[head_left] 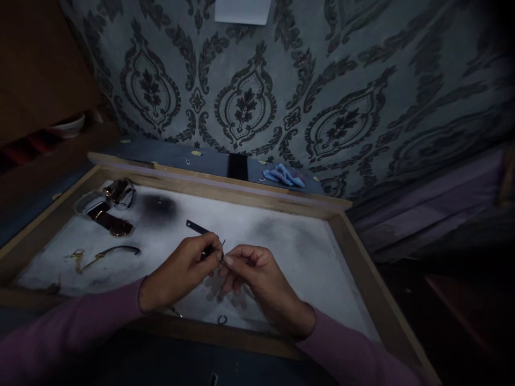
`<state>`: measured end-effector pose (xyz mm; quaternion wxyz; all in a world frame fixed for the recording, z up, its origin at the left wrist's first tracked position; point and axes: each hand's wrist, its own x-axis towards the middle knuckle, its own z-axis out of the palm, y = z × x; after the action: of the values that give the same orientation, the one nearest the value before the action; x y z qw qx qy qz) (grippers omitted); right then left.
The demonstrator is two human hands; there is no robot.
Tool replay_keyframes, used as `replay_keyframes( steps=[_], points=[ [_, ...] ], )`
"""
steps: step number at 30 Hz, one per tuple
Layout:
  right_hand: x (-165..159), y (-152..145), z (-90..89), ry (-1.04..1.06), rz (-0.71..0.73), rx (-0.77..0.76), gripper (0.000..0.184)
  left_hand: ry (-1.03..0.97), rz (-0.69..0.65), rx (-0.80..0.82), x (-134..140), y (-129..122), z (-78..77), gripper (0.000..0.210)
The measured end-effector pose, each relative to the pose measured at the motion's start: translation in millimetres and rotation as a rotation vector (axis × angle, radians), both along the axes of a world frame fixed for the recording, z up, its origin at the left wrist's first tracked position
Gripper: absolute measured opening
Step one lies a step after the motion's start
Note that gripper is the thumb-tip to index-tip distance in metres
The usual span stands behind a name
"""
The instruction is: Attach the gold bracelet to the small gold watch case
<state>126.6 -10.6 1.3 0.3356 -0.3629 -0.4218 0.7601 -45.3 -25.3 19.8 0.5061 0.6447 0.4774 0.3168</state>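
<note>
My left hand [189, 268] is closed, thumb and fingers pinching a small dark piece [207, 250] that mostly hides behind them. Opposite it, the fingertips of my right hand [255, 271] are pinched at the same spot and almost touch the left ones. What they grip is too small to make out. A thin dark flat strip [196, 227] with a hole near its end shows just beyond my left hand. I cannot tell whether it is held or lies on the white surface. Both hands are above a shallow wooden-framed tray [241, 190].
At the tray's left lie a dark-strapped watch [108, 221] and another watch-like piece [119, 193]. Nearer is a gold-and-black curved piece [96, 257]. A small dark open ring [222, 319] lies by the front edge. A blue cloth [284, 176] rests behind the tray, before the patterned wall.
</note>
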Motion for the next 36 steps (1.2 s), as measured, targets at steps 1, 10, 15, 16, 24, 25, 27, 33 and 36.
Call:
replay_keyframes(
  steps=[1, 10, 15, 16, 24, 25, 27, 33, 36],
  points=[
    [0, 0, 0.0, -0.013, -0.007, 0.008, 0.023, 0.006, -0.002, 0.011, 0, 0, -0.2, 0.017],
    [-1, -4, 4.3, -0.191, -0.029, 0.190, 0.028, -0.150, -0.056, -0.107, -5, 5, 0.7, 0.018],
    [-2, -7, 5.4, -0.243, -0.034, 0.204, 0.023, -0.149, -0.098, -0.199, -6, 12, 0.4, 0.016],
    [-2, -7, 5.0, -0.246, -0.032, 0.199, 0.022, -0.125, -0.108, -0.196, -6, 13, 0.9, 0.015],
    [-2, -4, 2.7, -0.224, -0.022, 0.186, 0.024, -0.004, -0.136, -0.107, -7, 14, 4.4, 0.015],
    [-2, -3, 2.8, -0.217, -0.020, 0.186, 0.025, -0.002, -0.137, -0.101, -7, 14, 4.0, 0.015],
    [-2, -2, 2.7, -0.208, -0.014, 0.185, 0.026, 0.004, -0.141, -0.092, -7, 13, 2.8, 0.015],
    [0, -1, 0.9, -0.148, 0.001, 0.132, 0.027, 0.008, -0.103, -0.045, -4, 11, 1.1, 0.011],
    [1, -1, 0.9, -0.094, 0.000, 0.104, 0.025, -0.031, -0.088, -0.062, -3, 11, 1.8, 0.010]
  ],
)
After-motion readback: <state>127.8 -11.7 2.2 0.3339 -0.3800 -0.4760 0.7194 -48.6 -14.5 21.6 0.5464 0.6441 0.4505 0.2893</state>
